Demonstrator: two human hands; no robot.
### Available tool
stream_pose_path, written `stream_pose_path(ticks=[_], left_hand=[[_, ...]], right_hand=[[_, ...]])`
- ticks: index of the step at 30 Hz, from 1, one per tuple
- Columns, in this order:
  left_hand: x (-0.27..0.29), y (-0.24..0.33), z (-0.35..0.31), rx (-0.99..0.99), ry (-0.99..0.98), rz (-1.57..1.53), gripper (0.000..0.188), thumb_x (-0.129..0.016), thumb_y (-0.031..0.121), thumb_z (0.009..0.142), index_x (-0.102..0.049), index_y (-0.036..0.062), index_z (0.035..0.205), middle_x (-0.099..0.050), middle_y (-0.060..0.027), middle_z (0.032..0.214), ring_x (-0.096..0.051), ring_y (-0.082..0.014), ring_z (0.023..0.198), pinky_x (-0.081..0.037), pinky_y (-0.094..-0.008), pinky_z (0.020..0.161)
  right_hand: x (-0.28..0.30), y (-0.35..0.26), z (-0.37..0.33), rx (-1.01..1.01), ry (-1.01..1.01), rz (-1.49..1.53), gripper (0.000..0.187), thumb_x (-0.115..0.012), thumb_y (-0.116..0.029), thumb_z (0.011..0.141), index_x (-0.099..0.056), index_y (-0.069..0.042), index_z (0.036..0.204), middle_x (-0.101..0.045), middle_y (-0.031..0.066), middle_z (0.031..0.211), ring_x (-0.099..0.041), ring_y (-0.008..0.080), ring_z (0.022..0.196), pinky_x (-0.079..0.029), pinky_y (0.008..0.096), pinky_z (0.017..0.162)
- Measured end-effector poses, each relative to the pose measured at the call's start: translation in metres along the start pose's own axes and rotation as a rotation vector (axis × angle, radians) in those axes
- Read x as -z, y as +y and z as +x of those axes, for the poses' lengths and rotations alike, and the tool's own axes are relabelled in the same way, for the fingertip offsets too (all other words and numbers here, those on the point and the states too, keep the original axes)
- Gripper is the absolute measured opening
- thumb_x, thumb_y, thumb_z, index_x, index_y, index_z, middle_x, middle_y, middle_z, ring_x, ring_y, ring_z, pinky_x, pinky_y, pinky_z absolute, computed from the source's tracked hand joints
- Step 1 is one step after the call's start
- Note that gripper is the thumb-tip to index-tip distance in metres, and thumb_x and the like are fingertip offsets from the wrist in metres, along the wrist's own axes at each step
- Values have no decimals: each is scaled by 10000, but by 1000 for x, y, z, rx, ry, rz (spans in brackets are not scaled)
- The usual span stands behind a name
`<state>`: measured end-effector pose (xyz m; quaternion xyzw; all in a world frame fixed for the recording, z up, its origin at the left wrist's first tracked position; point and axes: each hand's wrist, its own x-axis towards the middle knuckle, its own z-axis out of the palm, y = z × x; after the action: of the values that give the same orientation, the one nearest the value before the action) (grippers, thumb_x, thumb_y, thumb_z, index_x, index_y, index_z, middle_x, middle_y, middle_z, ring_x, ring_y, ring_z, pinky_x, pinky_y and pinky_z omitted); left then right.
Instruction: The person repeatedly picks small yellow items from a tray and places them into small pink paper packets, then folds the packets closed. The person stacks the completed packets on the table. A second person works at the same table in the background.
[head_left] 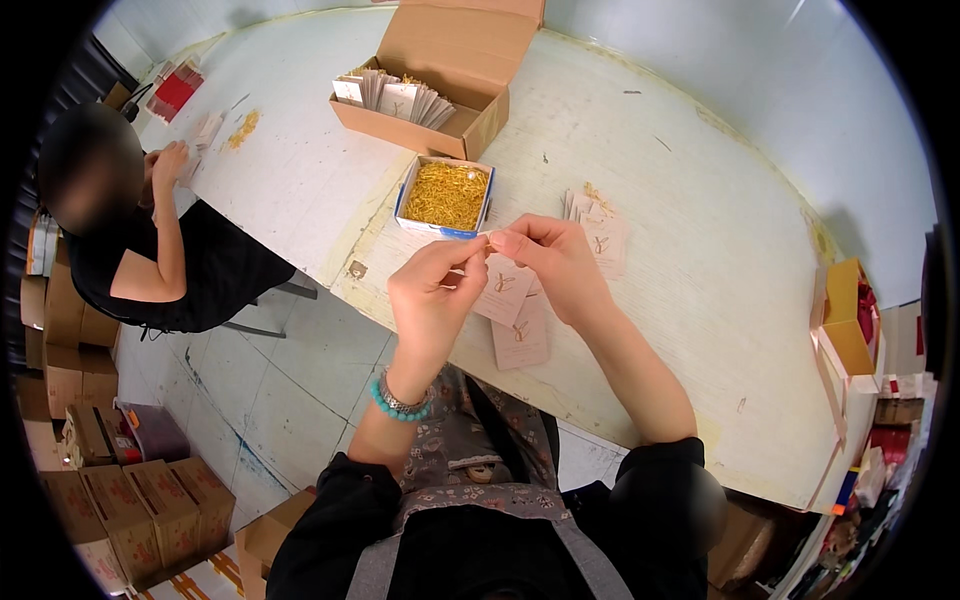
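Observation:
My left hand (432,288) and my right hand (553,262) meet above the table's near edge, fingertips pinched together. Whatever small thing sits between them is too tiny to make out. Just beyond is a small white-and-blue box (442,198) full of gold, thread-like bits, with a small pale round thing on top. Pale cards, each with a gold bow-like mark, lie under and beside my hands: one card (503,290) partly covered by my fingers, another card (521,336) nearer me. To the right of my right hand rests a loose pile of similar cards (603,242).
A brown cardboard box (482,120) with its lid up holds rows of cards behind the small box. Another person (130,220) sits at the table's left side, hands raised. Cartons (150,515) stand on the floor at left. A yellow box (848,318) is at the right edge.

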<state>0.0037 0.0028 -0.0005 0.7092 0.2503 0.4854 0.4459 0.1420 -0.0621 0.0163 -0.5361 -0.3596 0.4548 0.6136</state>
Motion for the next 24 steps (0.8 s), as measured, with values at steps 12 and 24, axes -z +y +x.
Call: stream_pose_path(ticks=[12,24], left_hand=[[8,1,-12,183,-124,136,264,-679,166,851,-591,-5,1031,-678,-72,829,-629,-116,697,-498,-237,598],[5,-21,-17,298,-162,392,260,-764,244,743,-639,44,852,-597,-41,619,-564,-140,541,-458,-270,524]], right_hand=[[5,-3,-3,141,114,-207,173,-659,-180,847,-671,-8,854,-633,34,769,-525,83,656,-428,239,595],[40,-4,7,-229,-93,-622,244,-653,-215,828,-662,28,800,-576,45,644,-500,119,612,-417,295,574]])
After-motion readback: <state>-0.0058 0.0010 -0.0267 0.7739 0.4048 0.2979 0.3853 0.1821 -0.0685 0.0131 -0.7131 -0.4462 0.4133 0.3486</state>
